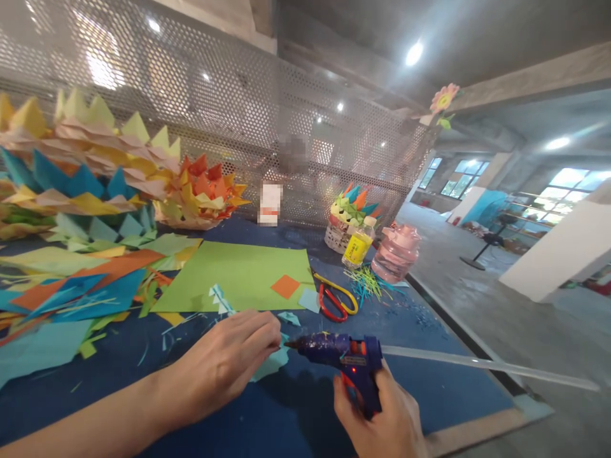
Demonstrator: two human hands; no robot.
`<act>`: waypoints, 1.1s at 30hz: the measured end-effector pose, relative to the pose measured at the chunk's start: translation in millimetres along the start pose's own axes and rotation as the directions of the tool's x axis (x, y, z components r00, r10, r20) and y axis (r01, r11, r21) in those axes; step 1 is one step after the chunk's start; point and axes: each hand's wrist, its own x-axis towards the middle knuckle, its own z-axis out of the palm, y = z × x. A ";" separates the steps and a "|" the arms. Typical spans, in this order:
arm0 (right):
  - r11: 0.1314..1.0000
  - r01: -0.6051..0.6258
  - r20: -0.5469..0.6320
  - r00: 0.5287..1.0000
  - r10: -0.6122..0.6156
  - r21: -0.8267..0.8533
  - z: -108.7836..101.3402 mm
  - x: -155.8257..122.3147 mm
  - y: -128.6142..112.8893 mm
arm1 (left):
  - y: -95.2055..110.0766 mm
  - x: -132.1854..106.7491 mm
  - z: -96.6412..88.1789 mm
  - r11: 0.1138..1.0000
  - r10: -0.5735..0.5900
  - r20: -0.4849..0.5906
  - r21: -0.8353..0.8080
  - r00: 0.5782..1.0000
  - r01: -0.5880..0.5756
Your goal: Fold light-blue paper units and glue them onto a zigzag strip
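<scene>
My right hand (pixel 382 413) is wrapped round the grip of a blue hot glue gun (pixel 329 350). A long clear glue stick (pixel 482 362) runs out of its back end. The nozzle points left, right at the fingertips of my left hand (pixel 238 356). Those fingers are closed in a pinch on a piece of light blue paper (pixel 285 340), mostly hidden by the hand. Under the hand shows another pale blue sheet (pixel 272 366). Just beyond lie a small folded blue piece (pixel 289 318) and a curled blue strip (pixel 219 299).
Red-and-yellow-handled scissors (pixel 337 299) rest beside a green sheet (pixel 238 273). Folded paper crowns (pixel 90 172) and loose coloured paper (pixel 95 286) fill the left. At the back right stand a yellow-labelled bottle (pixel 358 245), a pink jug (pixel 396 254) and a white basket (pixel 337 235). Behind is perforated mesh (pixel 229 114).
</scene>
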 end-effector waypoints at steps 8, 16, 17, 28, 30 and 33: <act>0.975 0.072 0.021 0.997 -0.070 -0.210 1.1 -6.3 7.4 | -0.3 -1.6 -0.2 0.999 0.034 -0.001 0.012 0.999 -0.034; 0.951 0.150 0.032 0.989 -0.147 -0.271 2.2 -9.7 9.3 | 0.9 -1.1 -2.6 0.999 0.037 0.016 0.016 0.999 -0.038; 0.949 0.154 0.037 0.988 -0.150 -0.275 1.5 -9.3 8.0 | 1.1 -1.0 -2.8 0.999 0.039 0.016 0.018 0.999 -0.039; 0.945 0.145 0.059 0.989 -0.133 -0.294 -3.3 -7.9 3.4 | 1.6 0.2 -3.5 0.998 0.052 -0.030 0.020 0.998 -0.051; 0.956 0.128 0.060 0.991 -0.116 -0.264 -3.6 -7.7 2.8 | 1.2 -0.3 -3.0 0.998 0.052 -0.030 0.027 0.998 -0.051; 0.967 0.109 0.042 0.994 -0.102 -0.230 -3.6 -8.0 2.5 | 0.0 -1.4 -1.5 0.998 0.051 -0.028 0.036 0.998 -0.050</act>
